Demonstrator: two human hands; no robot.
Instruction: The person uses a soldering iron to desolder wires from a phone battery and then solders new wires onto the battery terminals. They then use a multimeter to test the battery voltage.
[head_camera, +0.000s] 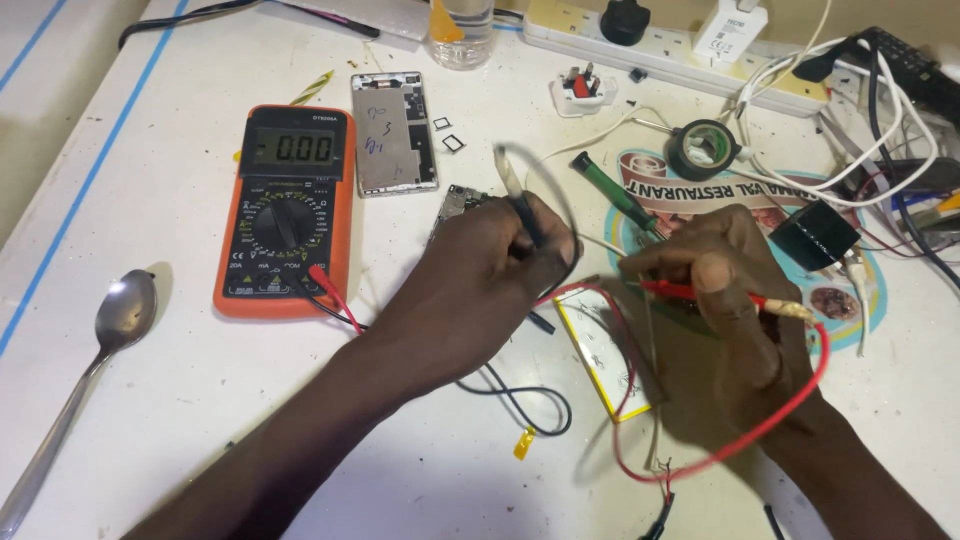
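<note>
My left hand (480, 270) is closed around a black test probe (525, 215) whose black lead (520, 400) loops over the table. In my right hand (730, 300) I grip a red test probe (690, 291), its red lead (760, 425) curving round below my wrist. Both probe tips meet near the top edge of a flat battery with yellow edging (605, 355), lying between my hands. An orange multimeter (287, 210) with a lit display stands to the left, both leads plugged into its lower sockets.
A metal spoon (95, 350) lies at the left. A phone frame (393, 132), a circuit board (455, 205), a green screwdriver (610, 190), a roll of black tape (705, 148), a power strip (680, 45), a black charger (815, 235) and tangled cables crowd the far side.
</note>
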